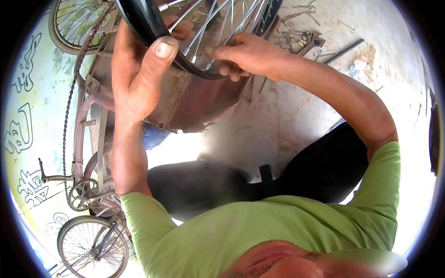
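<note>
While my left hand (139, 81) clamps the black wheel (141, 23) at far centre, spokes (193, 59) apparently already seated, my right hand (250, 53) curls its fingers by its near edge, pinch unclear, remaining adjustments untellable.

Left hand (143, 76) grips wheel (144, 23), thumb over rim. Right hand (250, 55) at spokes (200, 33), fingers curled. Rusty frame (79, 123), chain (69, 104) at left. Dark bar (344, 51) on floor (287, 116), upper right.
</note>
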Motion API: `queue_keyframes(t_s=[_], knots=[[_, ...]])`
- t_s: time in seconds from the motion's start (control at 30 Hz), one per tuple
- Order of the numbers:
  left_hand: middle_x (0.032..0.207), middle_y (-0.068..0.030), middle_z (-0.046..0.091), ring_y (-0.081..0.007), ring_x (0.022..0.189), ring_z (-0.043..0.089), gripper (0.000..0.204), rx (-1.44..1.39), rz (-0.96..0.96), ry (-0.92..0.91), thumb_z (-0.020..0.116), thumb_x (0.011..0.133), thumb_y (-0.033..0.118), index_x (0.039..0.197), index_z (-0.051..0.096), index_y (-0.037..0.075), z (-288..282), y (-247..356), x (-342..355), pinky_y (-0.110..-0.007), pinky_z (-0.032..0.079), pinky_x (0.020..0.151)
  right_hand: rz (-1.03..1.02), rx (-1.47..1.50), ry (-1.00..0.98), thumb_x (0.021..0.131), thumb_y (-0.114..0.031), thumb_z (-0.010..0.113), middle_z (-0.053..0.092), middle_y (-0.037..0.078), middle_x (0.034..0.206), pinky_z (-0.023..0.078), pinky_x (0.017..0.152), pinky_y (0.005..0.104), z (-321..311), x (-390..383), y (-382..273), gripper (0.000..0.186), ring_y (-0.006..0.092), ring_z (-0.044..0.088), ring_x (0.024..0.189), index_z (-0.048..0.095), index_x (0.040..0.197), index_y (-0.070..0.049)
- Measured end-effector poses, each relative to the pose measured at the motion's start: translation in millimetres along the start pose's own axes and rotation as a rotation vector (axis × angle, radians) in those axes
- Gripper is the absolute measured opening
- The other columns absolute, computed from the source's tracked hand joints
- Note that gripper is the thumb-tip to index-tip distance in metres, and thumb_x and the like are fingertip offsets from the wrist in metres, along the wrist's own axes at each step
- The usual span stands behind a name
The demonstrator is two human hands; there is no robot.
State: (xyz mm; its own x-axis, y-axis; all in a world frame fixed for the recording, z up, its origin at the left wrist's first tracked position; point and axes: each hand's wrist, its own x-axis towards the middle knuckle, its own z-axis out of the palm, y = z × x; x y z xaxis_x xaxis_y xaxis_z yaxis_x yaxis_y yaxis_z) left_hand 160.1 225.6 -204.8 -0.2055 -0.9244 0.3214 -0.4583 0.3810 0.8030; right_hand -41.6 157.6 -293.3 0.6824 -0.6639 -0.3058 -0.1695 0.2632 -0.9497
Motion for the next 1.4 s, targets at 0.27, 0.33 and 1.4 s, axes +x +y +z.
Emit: queue_keyframes(t_s=[0.27, 0.33, 1.4], knots=[[0.121, -0.0273, 0.065, -0.0327, 0.110, 0.068, 0.065, -0.105, -0.024, 0.001, 0.061, 0.100, 0.048, 0.137, 0.046, -0.003, -2, -3, 3, -0.041, 0.053, 0.097, -0.036, 0.077, -0.023, 0.096, -0.029, 0.065, 0.039, -0.006, 0.056, 0.023, 0.048, 0.0268, 12, -2, -5, 0.036, 0.0055, 0.031, 0.048, 0.055, 0.066, -0.013], [0.120, -0.0278, 0.065, -0.0339, 0.109, 0.068, 0.065, -0.110, -0.035, -0.002, 0.062, 0.099, 0.047, 0.136, 0.046, -0.004, -3, -4, 2, -0.042, 0.054, 0.096, -0.043, 0.097, -0.033, 0.096, -0.025, 0.064, 0.039, -0.006, 0.057, 0.023, 0.048, 0.0267, 13, -2, -5, 0.033, 0.0053, 0.030, 0.049, 0.054, 0.066, -0.013], [0.108, -0.0174, 0.063, -0.0269, 0.100, 0.063, 0.048, -0.023, 0.271, -0.152, 0.051, 0.106, 0.038, 0.134, 0.049, -0.001, -23, 35, 5, -0.042, 0.051, 0.088, 0.087, 0.213, -0.079, 0.097, -0.016, 0.052, 0.036, -0.006, 0.064, 0.026, 0.055, 0.0274, 17, 3, -2, 0.022, 0.0073, 0.031, 0.057, 0.050, 0.076, -0.010]])
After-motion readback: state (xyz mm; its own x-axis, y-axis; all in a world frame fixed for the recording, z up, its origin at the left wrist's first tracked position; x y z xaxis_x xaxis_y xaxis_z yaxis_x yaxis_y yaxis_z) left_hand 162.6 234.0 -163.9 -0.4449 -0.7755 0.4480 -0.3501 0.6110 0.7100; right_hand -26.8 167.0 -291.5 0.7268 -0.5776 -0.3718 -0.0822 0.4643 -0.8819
